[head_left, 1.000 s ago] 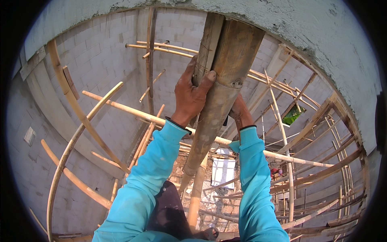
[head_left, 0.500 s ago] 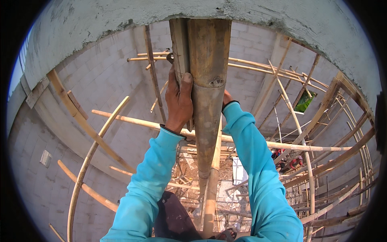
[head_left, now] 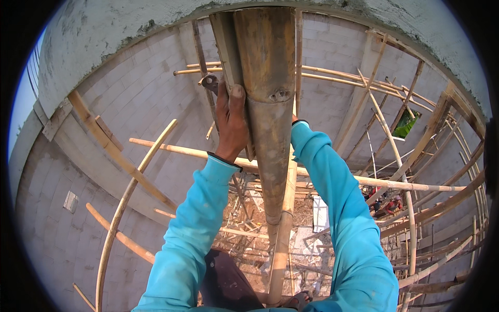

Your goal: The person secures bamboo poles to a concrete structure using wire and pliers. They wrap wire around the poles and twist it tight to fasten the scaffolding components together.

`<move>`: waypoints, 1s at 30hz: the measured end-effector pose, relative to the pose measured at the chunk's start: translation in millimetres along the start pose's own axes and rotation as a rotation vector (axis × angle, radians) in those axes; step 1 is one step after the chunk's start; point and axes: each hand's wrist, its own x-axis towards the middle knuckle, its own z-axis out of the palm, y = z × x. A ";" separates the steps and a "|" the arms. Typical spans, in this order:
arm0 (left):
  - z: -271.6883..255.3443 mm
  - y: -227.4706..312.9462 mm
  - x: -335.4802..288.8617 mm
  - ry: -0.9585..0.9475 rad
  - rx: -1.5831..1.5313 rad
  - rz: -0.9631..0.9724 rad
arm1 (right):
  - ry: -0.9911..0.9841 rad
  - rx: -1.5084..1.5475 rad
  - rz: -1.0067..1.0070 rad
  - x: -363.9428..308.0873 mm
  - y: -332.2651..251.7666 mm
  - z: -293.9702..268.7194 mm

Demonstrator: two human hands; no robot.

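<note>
A thick bamboo pole [head_left: 267, 62] stands upright in front of me, with a narrow wooden strip [head_left: 228, 39] along its left side. My left hand [head_left: 233, 127] is closed on the strip, its thumb lying toward the pole. Just beyond its fingers, a dark metal tool [head_left: 209, 82] with a rounded head sticks out; its handle is hidden, and I cannot tell which hand holds it. My right hand [head_left: 294, 118] reaches behind the pole from the right. Only a sliver of it shows beside the cuff, so its fingers are hidden.
A rough concrete beam [head_left: 171, 13] crosses overhead. A horizontal bamboo pole [head_left: 410, 185] passes behind the upright one. Bamboo scaffolding [head_left: 392, 140] crowds the right, before block walls [head_left: 150, 78]. Far below are littered ground and a person [head_left: 393, 204]. My sandalled foot [head_left: 298, 300] shows at the bottom.
The view has shifted slightly, so the beam sits higher and the surroundings lie further right. More of the metal tool's head shows beside my left fingers. My left hand keeps its hold.
</note>
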 end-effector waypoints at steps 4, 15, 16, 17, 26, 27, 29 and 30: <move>0.8 4.9 1.3 -0.020 -0.020 -0.011 | -0.015 0.018 0.001 -5.8 -0.3 2.1; 13.1 19.0 -1.7 0.013 -0.039 0.072 | -0.026 0.058 0.026 -39.3 -9.9 6.4; 14.0 19.6 -1.0 0.030 -0.021 0.068 | -0.028 0.063 0.024 -40.6 -11.6 6.1; 13.1 19.5 -1.2 0.034 -0.018 0.039 | -0.026 0.061 0.023 -41.1 -12.8 5.6; 9.7 17.2 -1.0 0.051 -0.014 -0.007 | -0.039 0.118 0.014 -44.4 -25.3 13.3; 11.0 20.5 -1.6 0.043 -0.043 -0.007 | -0.021 0.133 0.007 -40.5 -29.6 11.8; 10.4 23.7 -5.1 0.020 -0.067 -0.017 | 0.044 0.123 -0.021 -31.9 -36.1 1.2; 9.5 23.4 -5.2 0.003 -0.060 -0.023 | 0.104 0.110 -0.043 -25.4 -38.4 -8.3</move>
